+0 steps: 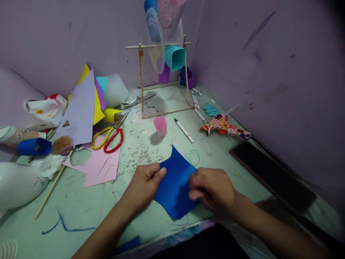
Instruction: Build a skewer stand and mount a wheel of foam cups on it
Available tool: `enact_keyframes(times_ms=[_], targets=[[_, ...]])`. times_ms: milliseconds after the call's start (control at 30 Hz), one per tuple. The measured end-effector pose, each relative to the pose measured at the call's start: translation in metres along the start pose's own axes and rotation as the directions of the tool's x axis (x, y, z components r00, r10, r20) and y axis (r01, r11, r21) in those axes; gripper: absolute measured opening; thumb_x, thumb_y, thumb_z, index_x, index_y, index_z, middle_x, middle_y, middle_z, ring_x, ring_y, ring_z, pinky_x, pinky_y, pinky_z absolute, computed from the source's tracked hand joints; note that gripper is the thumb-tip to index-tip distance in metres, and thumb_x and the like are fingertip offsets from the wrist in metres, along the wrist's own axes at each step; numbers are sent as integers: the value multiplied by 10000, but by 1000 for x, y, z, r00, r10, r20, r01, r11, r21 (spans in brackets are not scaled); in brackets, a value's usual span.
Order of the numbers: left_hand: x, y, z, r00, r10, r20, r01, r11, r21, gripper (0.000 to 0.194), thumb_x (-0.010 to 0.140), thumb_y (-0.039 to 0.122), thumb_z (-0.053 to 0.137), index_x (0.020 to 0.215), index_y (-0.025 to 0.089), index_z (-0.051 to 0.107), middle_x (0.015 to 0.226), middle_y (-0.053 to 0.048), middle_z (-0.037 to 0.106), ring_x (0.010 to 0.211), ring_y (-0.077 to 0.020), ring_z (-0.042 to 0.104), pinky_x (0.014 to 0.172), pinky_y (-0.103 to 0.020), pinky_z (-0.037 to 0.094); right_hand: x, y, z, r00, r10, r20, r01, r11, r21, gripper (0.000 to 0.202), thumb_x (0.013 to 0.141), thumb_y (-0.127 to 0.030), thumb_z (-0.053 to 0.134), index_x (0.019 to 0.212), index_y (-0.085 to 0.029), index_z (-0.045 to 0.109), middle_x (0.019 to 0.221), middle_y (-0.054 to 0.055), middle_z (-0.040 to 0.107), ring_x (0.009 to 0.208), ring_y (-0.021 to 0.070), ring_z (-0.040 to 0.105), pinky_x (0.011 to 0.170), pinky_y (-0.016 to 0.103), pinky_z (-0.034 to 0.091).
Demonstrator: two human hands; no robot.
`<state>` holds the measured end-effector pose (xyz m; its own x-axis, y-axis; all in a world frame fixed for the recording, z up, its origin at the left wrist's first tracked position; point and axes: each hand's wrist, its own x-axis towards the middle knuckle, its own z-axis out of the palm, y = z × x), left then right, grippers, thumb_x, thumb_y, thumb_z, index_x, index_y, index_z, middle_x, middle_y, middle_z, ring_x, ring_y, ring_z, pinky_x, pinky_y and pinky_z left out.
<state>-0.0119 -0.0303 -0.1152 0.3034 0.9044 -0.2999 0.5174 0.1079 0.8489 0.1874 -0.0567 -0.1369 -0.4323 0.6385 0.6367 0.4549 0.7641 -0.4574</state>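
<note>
- Head view, hands: the left hand (145,180) lies on the worktop (81,212) near its front edge, fingers curled in, thumb pressed flat on the left edge of the blue paper (174,183); the right hand (212,189) rests on the paper's right side, fingers held together and bent, tips pressing the sheet down; whether any fingertip pinches an edge cannot be told.
- Head view, paper: the blue paper lies flat between the two hands, at the middle of the front edge; one pointed corner aims toward the back, another toward the front edge.
- Head view, middle: a pink cup (160,126) stands upright behind the paper, well apart from it; a white marker (183,130) lies just right of the cup; paper scraps litter the surface between cup and hands.
- Head view, left side: scissors (107,138) with one yellow and one red handle lie on a pink sheet (99,167); behind them leans a stack of coloured sheets (83,104); a blue cup (35,146) lies on its side near the left edge; a thin stick (52,185) lies slanted beside the pink sheet.
- Head view, back: a stick frame (161,79) stands near the back corner, a teal cup (174,57) hanging from its top bar.
- Head view, right side: a patterned glue gun (225,126) lies near the right edge; a dark tablet (272,172) lies along that edge, nearer the front.
</note>
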Motion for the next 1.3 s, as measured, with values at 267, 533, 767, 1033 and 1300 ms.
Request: enact_keyframes(times_ms=[267, 533, 767, 1033, 1300], targets=[[4, -1, -1, 998, -30, -52, 29, 1000, -5, 406, 766, 453, 450, 523, 219, 224, 497, 77, 217, 470, -77, 210, 439, -231, 178, -26, -19, -30, 950, -313, 6, 312, 947, -74, 169, 840, -282, 615, 698, -199, 576, 777, 23, 678, 807, 150, 626, 894, 338, 522], [4, -1, 1, 998, -17, -53, 15, 999, -40, 421, 756, 456, 484, 514, 214, 239, 501, 74, 239, 479, -79, 227, 452, -235, 198, -34, -11, -12, 974, -135, 183, 185, 938, -292, 374, 855, -365, 599, 1138, -120, 617, 1110, 80, 679, 1007, 208, 585, 1036, 432, 368], [4, -2, 0, 999, -12, -39, 9, 998, -55, 419, 769, 464, 480, 528, 216, 243, 511, 74, 239, 480, -79, 225, 447, -235, 192, -22, -11, -6, 975, -98, 200, 161, 931, -327, 255, 881, -263, 568, 1066, -100, 631, 924, 98, 684, 845, 211, 581, 808, 390, 453], [2, -2, 1, 999, 27, -16, -27, 1000, 1, 398, 802, 424, 453, 532, 209, 257, 518, 69, 245, 499, -85, 238, 466, -238, 208, -16, -6, -7, 960, -89, 264, 176, 928, -328, 257, 870, -199, 568, 1114, -132, 607, 780, 49, 661, 713, 184, 546, 768, 377, 443], [-1, -1, 1, 980, 199, 29, -200, 961, 188, 390, 866, 370, 426, 536, 188, 325, 521, 61, 312, 516, -88, 320, 505, -238, 247, -1, -9, -4, 930, 247, 274, -188, 957, -223, 260, 905, -259, 474, 1041, -114, 642, 904, 130, 625, 733, 199, 564, 603, 312, 471]])
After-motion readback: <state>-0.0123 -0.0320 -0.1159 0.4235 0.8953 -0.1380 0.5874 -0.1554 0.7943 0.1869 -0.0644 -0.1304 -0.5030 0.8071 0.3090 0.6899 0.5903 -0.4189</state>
